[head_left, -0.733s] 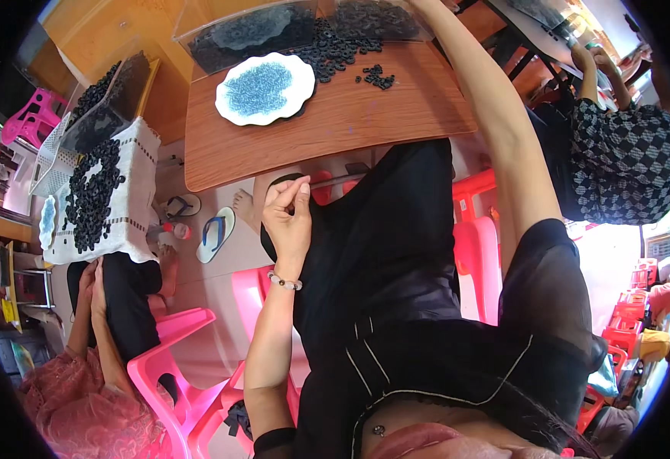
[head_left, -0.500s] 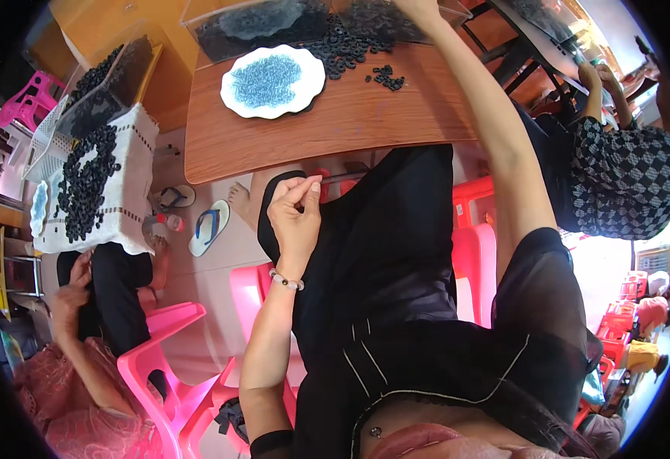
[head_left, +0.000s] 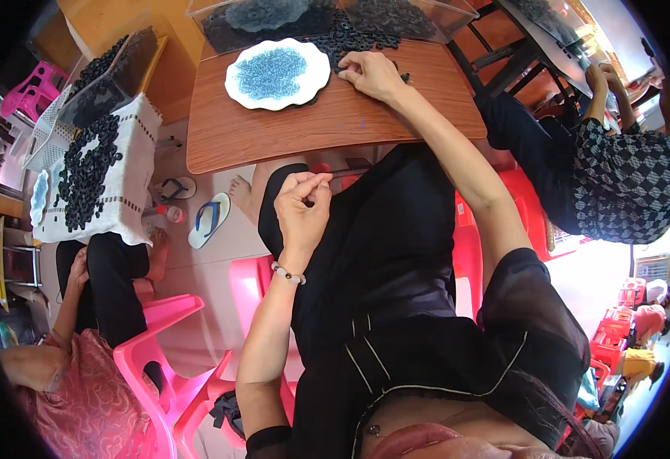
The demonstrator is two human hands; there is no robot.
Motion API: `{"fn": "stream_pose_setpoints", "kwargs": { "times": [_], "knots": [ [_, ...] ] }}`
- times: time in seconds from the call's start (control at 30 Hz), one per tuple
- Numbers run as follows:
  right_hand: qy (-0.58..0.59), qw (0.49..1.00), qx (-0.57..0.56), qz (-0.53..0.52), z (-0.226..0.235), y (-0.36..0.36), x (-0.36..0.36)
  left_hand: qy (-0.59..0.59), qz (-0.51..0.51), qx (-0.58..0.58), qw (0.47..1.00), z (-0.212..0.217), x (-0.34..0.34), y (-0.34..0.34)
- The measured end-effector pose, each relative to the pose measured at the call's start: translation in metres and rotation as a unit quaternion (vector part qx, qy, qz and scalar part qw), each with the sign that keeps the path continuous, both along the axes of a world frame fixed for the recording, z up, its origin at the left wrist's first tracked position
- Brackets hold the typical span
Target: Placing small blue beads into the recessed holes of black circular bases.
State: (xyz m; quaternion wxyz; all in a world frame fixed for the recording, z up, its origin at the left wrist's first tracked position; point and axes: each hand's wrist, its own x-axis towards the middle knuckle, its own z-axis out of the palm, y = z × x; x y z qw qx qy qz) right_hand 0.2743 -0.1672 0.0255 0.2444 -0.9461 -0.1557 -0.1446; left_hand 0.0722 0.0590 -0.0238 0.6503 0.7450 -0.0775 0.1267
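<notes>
Over my lap, my left hand [head_left: 303, 208] is closed in a pinch, thumb against fingers, and whatever it may hold is too small to make out. My right hand [head_left: 371, 75] rests low over the wooden table [head_left: 327, 122], its fingertips closed at a small black piece [head_left: 341, 69]. To its left is a white scalloped plate [head_left: 316, 86] covered with tiny blue-grey beads [head_left: 271, 72]. Behind the hand lies a spread of black ring-like pieces [head_left: 343, 34]. A few more sit beside the wrist, partly hidden by it.
Clear plastic bins [head_left: 396, 19] of black pieces line the table's far edge. At left, a cloth-covered table [head_left: 132, 161] carries a black pile [head_left: 90, 172], with a person seated by a pink chair [head_left: 151, 336]. Another person in a checked top [head_left: 626, 180] works at right. Sandals [head_left: 209, 220] lie on the floor.
My right hand has come back from the bins at the far edge and down to the tabletop beside the plate. My left hand stays pinched over my lap, shifted slightly right.
</notes>
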Motion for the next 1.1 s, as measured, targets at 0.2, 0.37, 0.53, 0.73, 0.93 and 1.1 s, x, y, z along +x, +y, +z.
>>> {"fn": "stream_pose_setpoints", "kwargs": {
  "times": [0.2, 0.37, 0.53, 0.73, 0.93, 1.1],
  "knots": [
    [-0.033, 0.999, -0.029, 0.007, 0.007, -0.002, -0.010, 0.015, -0.002, -0.002, 1.000, -0.004, 0.003, 0.001],
    [-0.054, 0.995, 0.064, 0.047, 0.016, -0.007, -0.042, 0.040, 0.004, -0.030, 0.999, -0.004, 0.005, 0.001],
    [-0.016, 0.980, 0.114, 0.162, 0.026, 0.009, -0.102, 0.098, -0.029, -0.112, 0.988, -0.011, 0.007, 0.003],
    [0.073, 0.944, 0.057, 0.318, 0.037, 0.032, -0.155, 0.223, -0.163, -0.242, 0.930, 0.001, 0.007, 0.010],
    [0.088, 0.915, -0.021, 0.393, 0.057, 0.030, -0.162, 0.279, -0.303, -0.295, 0.862, 0.007, 0.006, 0.023],
    [0.149, 0.910, -0.015, 0.388, 0.073, 0.034, -0.168, 0.293, -0.348, -0.299, 0.839, 0.015, 0.004, 0.026]
  ]
}}
